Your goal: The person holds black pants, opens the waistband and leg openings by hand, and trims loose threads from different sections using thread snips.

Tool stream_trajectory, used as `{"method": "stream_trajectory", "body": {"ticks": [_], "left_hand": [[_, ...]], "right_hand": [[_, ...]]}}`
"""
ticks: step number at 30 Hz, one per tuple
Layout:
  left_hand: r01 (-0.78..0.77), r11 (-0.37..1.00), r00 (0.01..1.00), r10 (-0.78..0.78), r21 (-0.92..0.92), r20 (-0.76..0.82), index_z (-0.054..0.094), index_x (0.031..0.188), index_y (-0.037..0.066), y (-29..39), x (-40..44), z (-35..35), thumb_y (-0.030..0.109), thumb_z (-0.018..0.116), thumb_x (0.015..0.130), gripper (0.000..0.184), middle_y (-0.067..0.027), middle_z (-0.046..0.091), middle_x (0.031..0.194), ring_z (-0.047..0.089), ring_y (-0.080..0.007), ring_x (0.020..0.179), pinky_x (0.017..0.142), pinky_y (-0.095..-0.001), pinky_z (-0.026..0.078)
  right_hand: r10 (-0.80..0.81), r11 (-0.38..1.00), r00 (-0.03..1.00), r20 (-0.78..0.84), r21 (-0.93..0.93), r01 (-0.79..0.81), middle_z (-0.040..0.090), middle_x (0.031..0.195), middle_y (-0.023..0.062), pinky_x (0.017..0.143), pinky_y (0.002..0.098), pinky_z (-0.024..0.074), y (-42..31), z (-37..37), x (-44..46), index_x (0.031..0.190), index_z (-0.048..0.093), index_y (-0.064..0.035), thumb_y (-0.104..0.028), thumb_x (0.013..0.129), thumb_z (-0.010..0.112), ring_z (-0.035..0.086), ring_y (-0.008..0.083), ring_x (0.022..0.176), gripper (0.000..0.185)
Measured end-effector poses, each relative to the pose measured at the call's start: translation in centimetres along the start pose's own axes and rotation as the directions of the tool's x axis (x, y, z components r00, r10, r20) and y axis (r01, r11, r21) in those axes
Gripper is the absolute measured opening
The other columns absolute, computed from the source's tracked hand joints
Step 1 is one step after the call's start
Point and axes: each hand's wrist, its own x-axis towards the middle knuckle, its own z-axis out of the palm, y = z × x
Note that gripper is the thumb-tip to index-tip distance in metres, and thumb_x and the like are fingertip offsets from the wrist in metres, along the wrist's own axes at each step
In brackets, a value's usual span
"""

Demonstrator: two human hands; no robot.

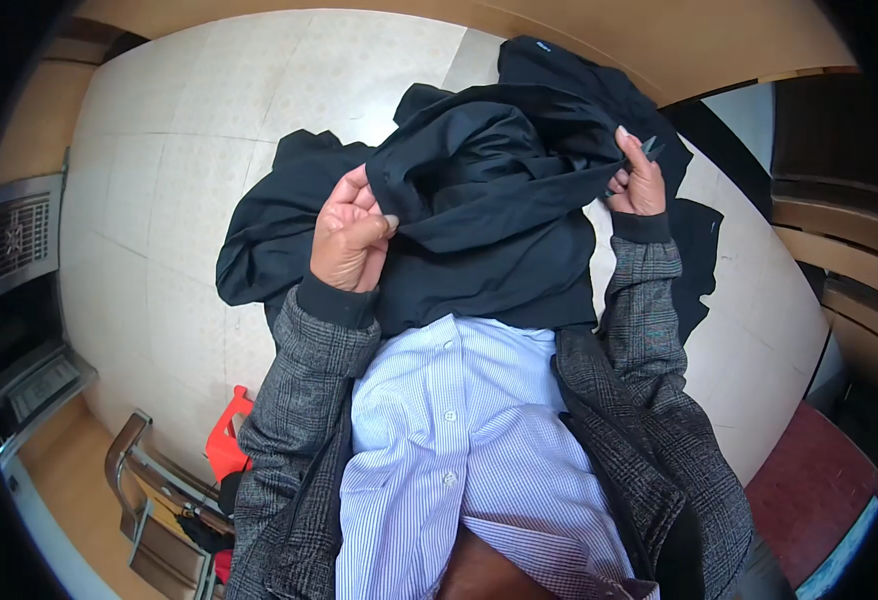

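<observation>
As my left hand and right hand pinch black cloth, even tension helps. Dark pointed blades need clearance.

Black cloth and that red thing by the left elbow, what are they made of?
The black cloth looks like smooth, thin fabric, slightly shiny: soft folds catch light. The red thing is probably smooth plastic: bright, even colour, rigid-looking edges.

Below me I see a pale tiled floor; on it, ahead and to my right, lies rumpled dark cloth.
</observation>
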Motion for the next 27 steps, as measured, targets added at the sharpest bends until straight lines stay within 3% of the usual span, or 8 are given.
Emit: {"method": "stream_trajectory", "body": {"ticks": [3,8,12,18,22,27], "left_hand": [[-0.017,1.0,1.0,0.017,-0.009,0.016,0.046,0.127,-0.003,0.3,0.1,0.1,-0.022,0.046,0.071,0.059,-0.0145,0.061,0.114,0.057,-0.0116,0.075,0.064,-0.0179,0.046],[-0.05,0.998,0.994,0.047,-0.034,-0.1,0.046,0.126,-0.002,0.3,0.2,0.6,-0.022,0.047,0.072,0.058,-0.015,0.062,0.114,0.062,-0.0144,0.08,0.067,-0.0191,0.048],[-0.075,0.994,0.984,0.062,-0.074,-0.166,0.046,0.126,-0.001,0.3,0.3,0.4,-0.022,0.047,0.073,0.057,-0.0152,0.062,0.114,0.064,-0.0171,0.084,0.068,-0.0209,0.05],[-0.092,0.991,0.991,0.081,-0.097,-0.111,0.047,0.124,0.0,-0.1,0.4,-0.6,-0.022,0.047,0.073,0.056,-0.0139,0.063,0.112,0.062,-0.0162,0.078,0.067,-0.0217,0.048],[-0.087,0.987,0.995,0.081,-0.135,-0.051,0.048,0.122,0.001,-0.2,0.6,-1.1,-0.023,0.045,0.072,0.055,-0.0132,0.064,0.109,0.059,-0.0152,0.074,0.066,-0.0215,0.046],[-0.069,0.981,0.995,0.056,-0.181,-0.078,0.048,0.12,0.002,-0.3,0.6,-0.9,-0.023,0.041,0.069,0.058,-0.0113,0.063,0.106,0.057,-0.0143,0.073,0.066,-0.0221,0.044]], "right_hand": [[-0.014,1.0,1.0,0.002,-0.023,0.014,0.056,0.066,-0.003,0.035,0.0171,0.0196,0.1,-0.7,0.4,0.088,0.065,-0.009,-0.015,0.085,0.072,0.031,0.0016,0.042,0.01],[0.014,0.998,0.999,0.044,0.058,-0.016,0.052,0.064,-0.0042,0.037,0.0171,0.0212,-0.2,-0.9,0.0,0.086,0.062,-0.01,-0.012,0.088,0.07,0.032,0.0023,0.042,0.008],[0.012,0.973,0.996,0.092,0.23,-0.033,0.047,0.06,-0.0046,0.038,0.0173,0.0224,0.0,-0.7,0.1,0.08,0.059,-0.0111,-0.009,0.091,0.066,0.031,0.0035,0.042,0.013],[0.072,0.928,0.988,0.134,0.353,-0.115,0.044,0.056,-0.0047,0.039,0.0178,0.0227,0.0,-1.2,0.1,0.081,0.056,-0.0115,-0.011,0.095,0.06,0.029,0.0044,0.042,0.015],[0.047,0.896,0.942,0.334,0.403,-0.188,0.045,0.056,-0.0039,0.037,0.0194,0.0214,0.3,-2.4,0.4,0.085,0.056,-0.0107,-0.019,0.099,0.054,0.027,0.0049,0.04,0.016],[0.006,0.857,0.909,0.416,0.466,-0.219,0.045,0.056,-0.0045,0.036,0.02,0.0206,-0.2,-2.1,-0.2,0.089,0.057,-0.0085,-0.024,0.101,0.049,0.026,0.0049,0.039,0.021]]}}
